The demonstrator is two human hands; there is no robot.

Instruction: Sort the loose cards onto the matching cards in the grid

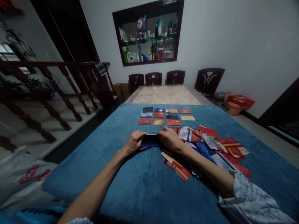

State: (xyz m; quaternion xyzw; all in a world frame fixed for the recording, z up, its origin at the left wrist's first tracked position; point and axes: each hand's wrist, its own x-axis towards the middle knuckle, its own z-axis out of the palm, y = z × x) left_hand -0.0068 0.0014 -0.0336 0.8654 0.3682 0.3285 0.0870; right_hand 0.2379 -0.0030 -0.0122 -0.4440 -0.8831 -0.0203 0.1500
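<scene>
Both hands meet at the middle of a blue cloth (144,183) spread over the table. My left hand (134,141) grips the left end of a dark card (150,140), fingers curled over it. My right hand (169,138) pinches the card's right end. Just beyond the hands, several cards (163,117) lie face up in neat rows. A loose heap of red, blue and white cards (210,149) spreads to the right, partly under my right forearm.
The bare marble table top (165,95) continues past the cloth, with dark chairs (175,77) behind it. A wooden stair railing (58,90) runs along the left. A wall cabinet (149,34) holds bottles. White plastic bags (21,180) lie at the near left.
</scene>
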